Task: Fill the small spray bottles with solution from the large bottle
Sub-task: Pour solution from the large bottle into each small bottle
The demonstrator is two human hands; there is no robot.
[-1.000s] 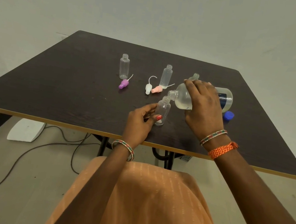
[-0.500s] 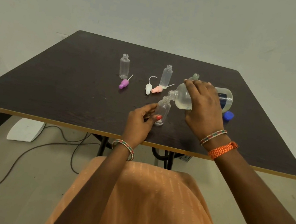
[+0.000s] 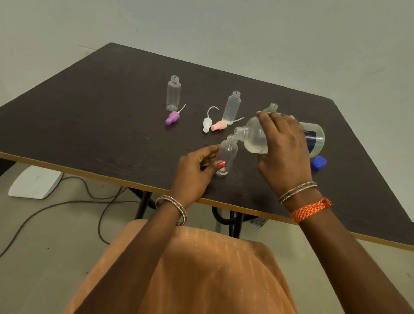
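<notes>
Dark table [image 3: 99, 114] is carrying all items. Large bottle [image 3: 254, 137], tipped on its side with mouth pointing left, is being gripped from above by the right hand [image 3: 284, 152], fingers curled over its body; cloudy liquid is sitting in its lower side. Its mouth is meeting the neck of a small bottle [image 3: 227, 154] standing upright near the front edge, which the left hand [image 3: 195, 171] is pinching between thumb and fingers. Two more small bottles [image 3: 173, 94] [image 3: 232, 107] are standing farther back, a third [image 3: 272, 107] is showing behind the right hand. A blue cap [image 3: 318, 162] is lying right of the large bottle. Purple [image 3: 173, 117], white [image 3: 206, 124] and pink [image 3: 218, 125] spray tops are lying between the bottles.
</notes>
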